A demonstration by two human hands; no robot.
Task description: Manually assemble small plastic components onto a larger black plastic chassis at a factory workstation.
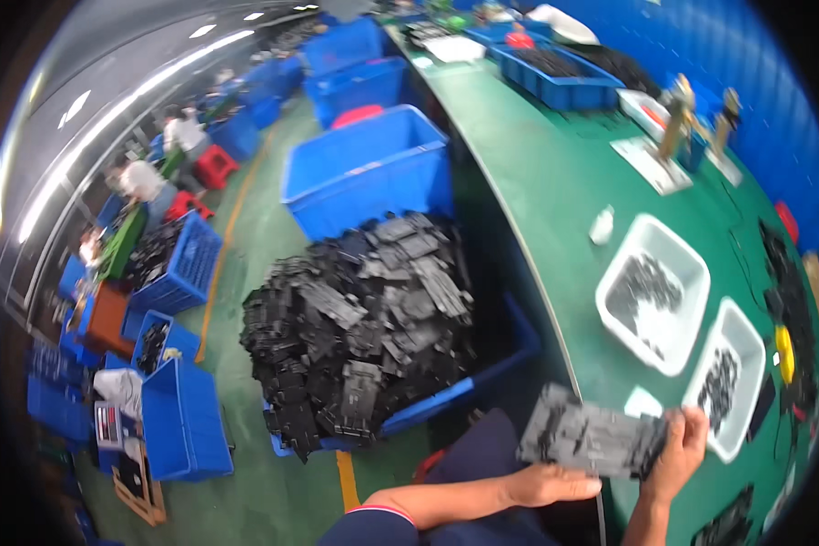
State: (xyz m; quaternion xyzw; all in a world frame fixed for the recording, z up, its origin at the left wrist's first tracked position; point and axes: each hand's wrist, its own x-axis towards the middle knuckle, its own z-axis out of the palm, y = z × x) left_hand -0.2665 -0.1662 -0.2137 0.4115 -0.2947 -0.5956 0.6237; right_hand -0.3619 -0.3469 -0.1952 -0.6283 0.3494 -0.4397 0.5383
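Observation:
A flat dark grey moulded plastic panel, with ribs and cut-outs, is held over the near edge of the green table. My right hand grips its right end, the thumb and fingers closed around that edge. Along the panel's lower edge lies my left hand, its thumb pointing right and its other fingers mostly hidden under the panel. To the left, a big heap of similar dark panels overfills a blue crate.
Two white trays, a larger one and a narrower one, hold small dark parts on the green table. A white bottle and hand presses stand farther back. Blue bins line the aisle; people sit at left.

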